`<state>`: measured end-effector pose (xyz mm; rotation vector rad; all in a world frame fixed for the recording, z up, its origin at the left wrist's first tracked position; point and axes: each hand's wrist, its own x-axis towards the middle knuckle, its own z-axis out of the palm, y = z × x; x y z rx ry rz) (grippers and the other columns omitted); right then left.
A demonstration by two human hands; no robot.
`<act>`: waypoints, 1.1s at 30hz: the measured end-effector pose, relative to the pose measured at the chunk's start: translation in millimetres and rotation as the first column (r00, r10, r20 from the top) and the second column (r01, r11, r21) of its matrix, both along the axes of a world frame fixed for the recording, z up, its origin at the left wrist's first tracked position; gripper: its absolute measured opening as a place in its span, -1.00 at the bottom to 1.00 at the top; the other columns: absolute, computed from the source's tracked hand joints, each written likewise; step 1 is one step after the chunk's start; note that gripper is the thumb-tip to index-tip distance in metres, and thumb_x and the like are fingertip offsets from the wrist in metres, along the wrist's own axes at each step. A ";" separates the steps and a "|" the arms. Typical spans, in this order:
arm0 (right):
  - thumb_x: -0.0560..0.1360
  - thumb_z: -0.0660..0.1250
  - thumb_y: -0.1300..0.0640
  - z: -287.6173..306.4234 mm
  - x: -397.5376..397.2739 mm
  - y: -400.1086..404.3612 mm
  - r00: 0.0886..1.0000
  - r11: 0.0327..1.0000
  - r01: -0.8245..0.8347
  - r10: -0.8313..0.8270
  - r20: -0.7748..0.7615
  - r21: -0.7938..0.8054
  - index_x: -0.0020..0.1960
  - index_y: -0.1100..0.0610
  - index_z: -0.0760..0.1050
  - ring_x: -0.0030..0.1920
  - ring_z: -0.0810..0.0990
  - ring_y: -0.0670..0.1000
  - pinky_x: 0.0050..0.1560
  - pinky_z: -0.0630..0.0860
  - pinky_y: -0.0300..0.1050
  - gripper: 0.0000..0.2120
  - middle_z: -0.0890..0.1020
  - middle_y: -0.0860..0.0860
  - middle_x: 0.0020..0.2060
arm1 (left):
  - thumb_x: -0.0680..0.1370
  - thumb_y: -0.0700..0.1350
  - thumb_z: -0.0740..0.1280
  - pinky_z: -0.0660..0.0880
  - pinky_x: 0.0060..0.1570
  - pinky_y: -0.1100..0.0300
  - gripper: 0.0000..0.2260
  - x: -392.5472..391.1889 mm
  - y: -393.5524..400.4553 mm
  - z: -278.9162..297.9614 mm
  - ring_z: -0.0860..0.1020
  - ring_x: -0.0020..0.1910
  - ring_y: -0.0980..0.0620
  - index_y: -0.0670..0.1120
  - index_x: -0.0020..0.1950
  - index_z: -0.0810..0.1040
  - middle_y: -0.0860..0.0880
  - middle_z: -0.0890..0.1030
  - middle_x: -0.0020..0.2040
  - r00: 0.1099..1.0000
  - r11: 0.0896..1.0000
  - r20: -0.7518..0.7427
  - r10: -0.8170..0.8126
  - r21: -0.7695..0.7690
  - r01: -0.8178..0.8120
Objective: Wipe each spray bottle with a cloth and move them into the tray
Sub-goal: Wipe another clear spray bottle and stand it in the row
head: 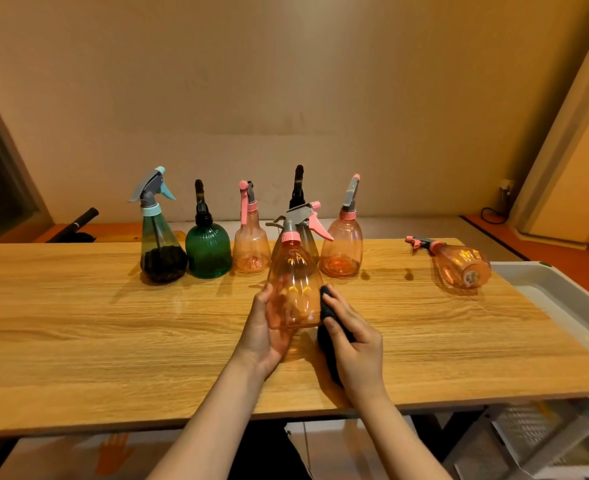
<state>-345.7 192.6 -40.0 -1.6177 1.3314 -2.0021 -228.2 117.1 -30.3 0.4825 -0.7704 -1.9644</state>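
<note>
Head view only. Midway through one bottle, by the look of it — orange spray bottle (295, 282) held up over the middle of the tabletop (78, 323), left hand (265, 334) with fingers curled round its base, right hand (355, 348) with fingers clamped on a dark cloth (326, 306) pressed against the bottle's right side.

Still lined up along the far edge: teal-capped bottle (161, 244), green ribbed bottle (208, 247), pale orange bottle (251, 244), a dark-topped one (299, 188) mostly hidden behind the held bottle, and another orange bottle (342, 247). None of those in the tray yet.

Toward the far right corner, one more orange bottle lying on its side (459, 263) just beside the white tray (535, 275) — wiped or not, can't tell. Nothing visible inside the tray's shown part, though most of it cut off by the frame. So probably early days: six or so bottles left to wipe and move.
</note>
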 end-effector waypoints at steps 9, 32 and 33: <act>0.45 0.27 0.17 -1.4 2.6 1.5 0.994 0.999 0.027 -0.031 -0.101 -0.043 0.23 0.14 0.48 0.29 0.46 -0.08 0.29 0.36 -0.23 -0.65 0.51 -0.15 0.22 | 0.17 0.25 0.58 0.62 -0.11 0.06 -0.14 0.2 2.2 -0.2 0.63 0.06 -0.14 -0.13 0.34 0.45 -0.26 0.59 0.20 0.977 0.991 0.207 0.054 -0.132 -0.027; 0.47 0.27 0.41 3.2 0.0 0.2 0.995 0.989 -0.087 0.091 -0.032 0.117 0.12 0.04 0.54 0.21 0.48 -0.24 0.18 0.37 -0.41 -0.64 0.57 -0.13 0.12 | 0.15 0.47 0.40 0.50 0.19 -0.18 0.00 17.7 27.9 -4.8 0.53 0.22 -0.13 0.18 0.50 0.14 -0.06 0.47 0.33 0.749 0.940 0.569 0.340 -0.217 -0.262; 0.47 0.27 0.37 3.8 0.4 0.5 0.995 0.989 -0.086 0.093 -0.047 0.123 0.13 0.03 0.54 0.21 0.47 -0.26 0.18 0.36 -0.43 -0.66 0.56 -0.14 0.13 | 0.12 0.51 0.37 0.50 0.19 -0.17 0.01 18.3 28.8 -3.2 0.52 0.21 -0.11 0.19 0.49 0.16 -0.05 0.48 0.31 0.714 0.935 0.604 0.353 -0.244 -0.256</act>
